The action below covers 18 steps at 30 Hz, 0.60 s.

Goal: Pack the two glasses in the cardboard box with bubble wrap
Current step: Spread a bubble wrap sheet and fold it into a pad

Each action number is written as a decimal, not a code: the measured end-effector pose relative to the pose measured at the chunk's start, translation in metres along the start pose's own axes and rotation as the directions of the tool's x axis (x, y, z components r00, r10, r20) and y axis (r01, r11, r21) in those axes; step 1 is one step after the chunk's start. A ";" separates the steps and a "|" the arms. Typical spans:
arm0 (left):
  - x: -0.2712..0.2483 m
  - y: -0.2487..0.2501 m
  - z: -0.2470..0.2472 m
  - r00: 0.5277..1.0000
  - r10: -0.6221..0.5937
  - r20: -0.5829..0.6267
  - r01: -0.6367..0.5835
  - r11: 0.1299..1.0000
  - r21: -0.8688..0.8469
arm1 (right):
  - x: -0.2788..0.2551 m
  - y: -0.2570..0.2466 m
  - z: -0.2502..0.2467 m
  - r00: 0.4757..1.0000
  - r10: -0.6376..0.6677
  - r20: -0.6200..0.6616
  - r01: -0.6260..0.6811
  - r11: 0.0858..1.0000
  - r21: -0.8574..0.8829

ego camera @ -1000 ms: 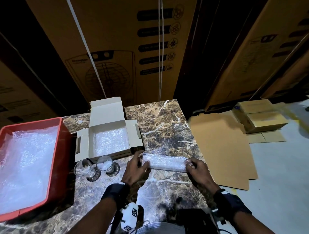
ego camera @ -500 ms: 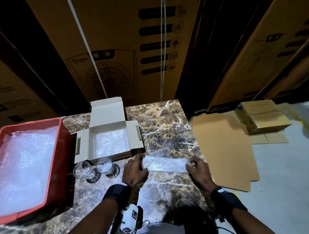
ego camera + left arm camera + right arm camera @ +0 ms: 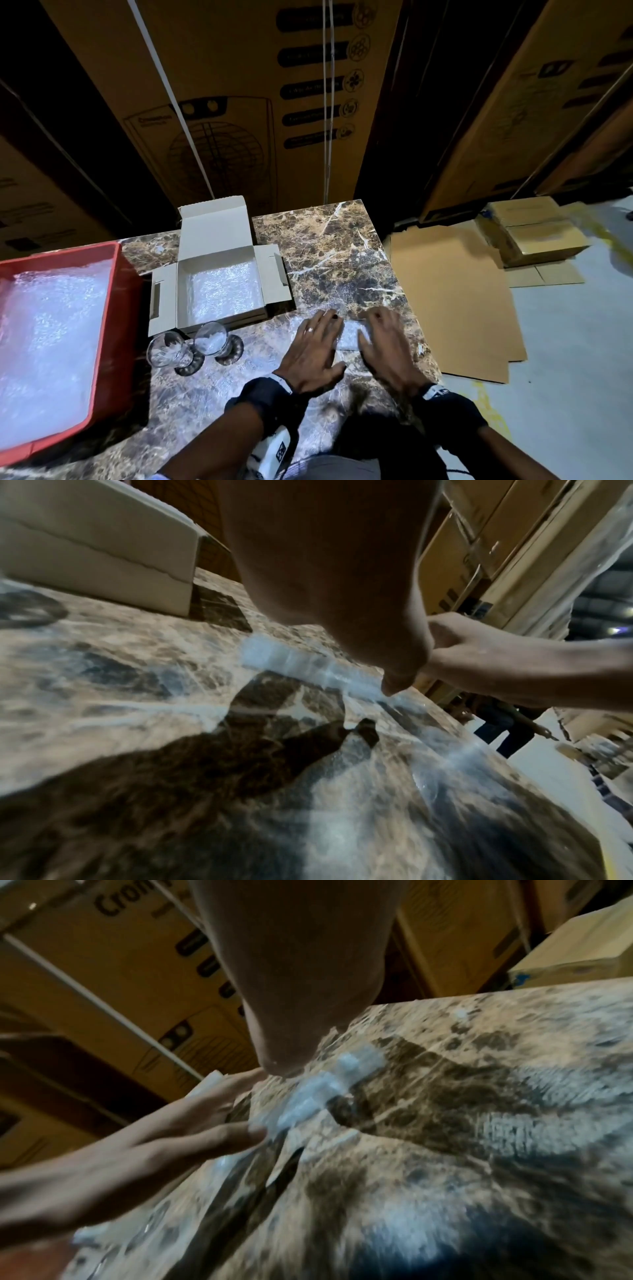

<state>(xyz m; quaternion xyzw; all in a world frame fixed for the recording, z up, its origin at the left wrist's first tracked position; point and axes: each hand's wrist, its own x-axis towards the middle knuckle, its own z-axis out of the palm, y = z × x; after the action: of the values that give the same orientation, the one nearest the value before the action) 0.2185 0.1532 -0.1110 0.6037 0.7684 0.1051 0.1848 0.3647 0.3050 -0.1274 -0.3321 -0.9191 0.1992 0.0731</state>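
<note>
Both glasses (image 3: 186, 346) wait unwrapped at the lined cardboard box (image 3: 219, 291), nothing packed yet, as the left hand (image 3: 313, 353) and right hand (image 3: 385, 346), fingers flat, press a bubble wrap sheet (image 3: 349, 337) near the counter's (image 3: 342, 246) right edge, its fold running left-to-right.

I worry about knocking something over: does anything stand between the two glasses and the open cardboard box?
Nothing visible does. The two glasses stand upright right at the near edge of the cardboard box, whose lid is open; only bubble wrap lines its floor.
</note>
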 end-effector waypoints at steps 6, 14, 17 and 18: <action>-0.007 -0.010 0.035 0.995 -0.057 0.079 0.050 0.995 0.083 | -0.014 -0.010 0.030 0.947 -0.267 0.181 0.292 0.947 -0.131; -0.021 -0.031 0.041 0.991 -0.118 0.061 0.109 0.985 0.131 | -0.032 0.012 0.031 0.927 -0.251 0.277 0.315 0.923 -0.220; -0.031 -0.040 0.036 0.985 -0.164 0.059 0.154 0.979 0.135 | -0.033 0.023 0.025 0.928 -0.188 0.321 0.280 0.921 -0.270; -0.034 -0.043 0.035 0.983 -0.175 0.053 0.167 0.977 0.132 | -0.034 0.027 0.022 0.930 -0.167 0.326 0.263 0.923 -0.279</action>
<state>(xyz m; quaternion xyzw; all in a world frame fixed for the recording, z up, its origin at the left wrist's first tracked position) 0.2012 0.1073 -0.1541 0.5488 0.8164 0.0202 0.1789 0.4006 0.2948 -0.1589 -0.2017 -0.9706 0.0865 -0.0983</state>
